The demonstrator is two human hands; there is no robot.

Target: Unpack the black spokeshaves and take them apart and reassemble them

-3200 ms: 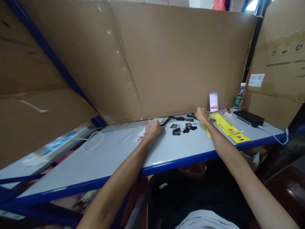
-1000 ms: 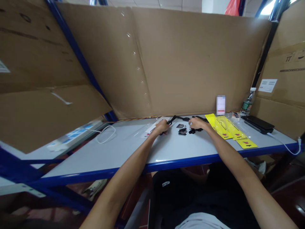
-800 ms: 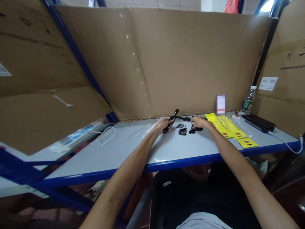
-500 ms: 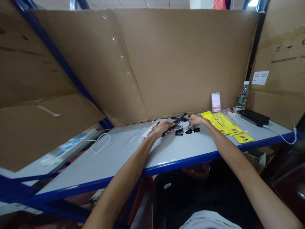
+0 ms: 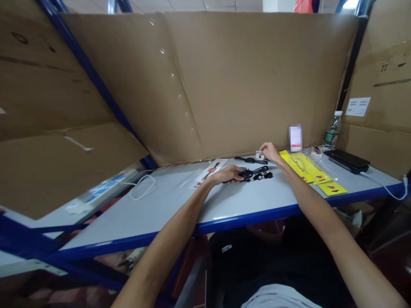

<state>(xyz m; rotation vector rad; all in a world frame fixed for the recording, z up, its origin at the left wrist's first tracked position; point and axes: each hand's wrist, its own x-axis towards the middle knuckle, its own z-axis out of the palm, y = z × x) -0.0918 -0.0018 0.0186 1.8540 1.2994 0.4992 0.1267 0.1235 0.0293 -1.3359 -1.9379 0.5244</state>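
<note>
My left hand (image 5: 229, 174) is closed around a long black-handled tool (image 5: 257, 170), which lies slantwise just over the table; its exact kind is not clear. Farther back, my right hand (image 5: 269, 151) pinches a small white piece (image 5: 259, 155) with a dark spot, too small to name. Between the hands, a second black long-handled tool (image 5: 250, 160) rests on the table near the cardboard. Several small black parts (image 5: 268, 175) lie close in front of the held tool, partly hidden by it. Left of my left hand is a printed card in clear plastic (image 5: 210, 169).
Yellow packages (image 5: 300, 167) overlap at the right. Behind them stand a phone (image 5: 295, 137) and a water bottle (image 5: 332, 131). A black flat device (image 5: 346, 160) with a white cable sits at the right end. Cardboard (image 5: 244, 85) walls the table's back.
My right hand has moved from the small black parts to the back of the table, now pinching a white piece. The tool in my left hand has swung lower, closer to level.
</note>
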